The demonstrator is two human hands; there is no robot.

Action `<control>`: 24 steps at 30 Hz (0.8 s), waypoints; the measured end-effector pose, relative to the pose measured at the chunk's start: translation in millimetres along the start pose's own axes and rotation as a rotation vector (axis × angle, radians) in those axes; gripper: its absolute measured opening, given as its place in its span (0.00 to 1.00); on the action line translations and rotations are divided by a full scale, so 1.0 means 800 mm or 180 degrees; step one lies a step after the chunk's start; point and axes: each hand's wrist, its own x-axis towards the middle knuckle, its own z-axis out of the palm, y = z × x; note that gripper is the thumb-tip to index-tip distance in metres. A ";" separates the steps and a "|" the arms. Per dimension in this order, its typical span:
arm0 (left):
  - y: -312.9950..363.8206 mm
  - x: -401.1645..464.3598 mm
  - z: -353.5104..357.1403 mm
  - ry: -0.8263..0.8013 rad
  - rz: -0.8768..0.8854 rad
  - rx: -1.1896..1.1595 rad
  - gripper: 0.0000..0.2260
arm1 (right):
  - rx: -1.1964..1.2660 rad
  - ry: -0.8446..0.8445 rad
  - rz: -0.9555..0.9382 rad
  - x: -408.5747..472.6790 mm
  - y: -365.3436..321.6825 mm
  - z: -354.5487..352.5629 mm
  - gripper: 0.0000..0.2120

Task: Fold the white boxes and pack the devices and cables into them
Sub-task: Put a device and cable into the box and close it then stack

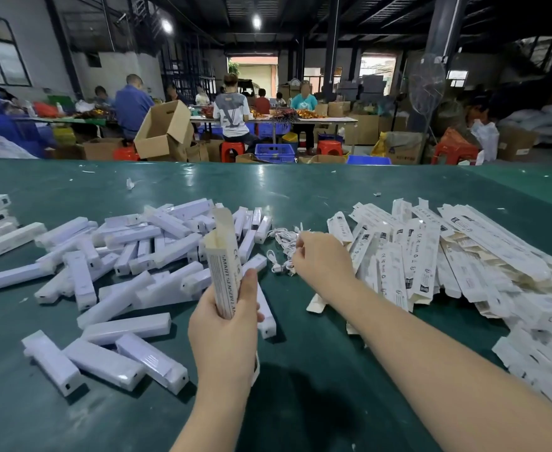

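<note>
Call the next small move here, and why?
Probably pinch one cable from the bundle and lift it toward the box. The right hand is at the cables with fingers curled; the left hand holds the box upright, top flap open. Whether a device is already inside can't be seen.

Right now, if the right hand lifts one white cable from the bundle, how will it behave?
The white cable bundle looks thin and coiled, so probably floppy and light. Strands overlap, so neighbours may tangle and lift too. The right hand may need a pinch.
</note>
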 end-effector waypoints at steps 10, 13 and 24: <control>0.003 0.004 0.007 -0.0135 -0.0080 -0.0063 0.12 | -0.0452 -0.1341 0.0349 0.077 0.016 0.073 0.31; 0.003 0.003 0.008 -0.0267 -0.0002 0.0167 0.04 | -0.0360 -0.1103 0.0289 0.065 0.022 0.081 0.26; 0.004 -0.006 -0.006 -0.0407 0.0282 0.0601 0.11 | -0.0173 -0.1202 -0.0241 -0.062 0.020 0.013 0.21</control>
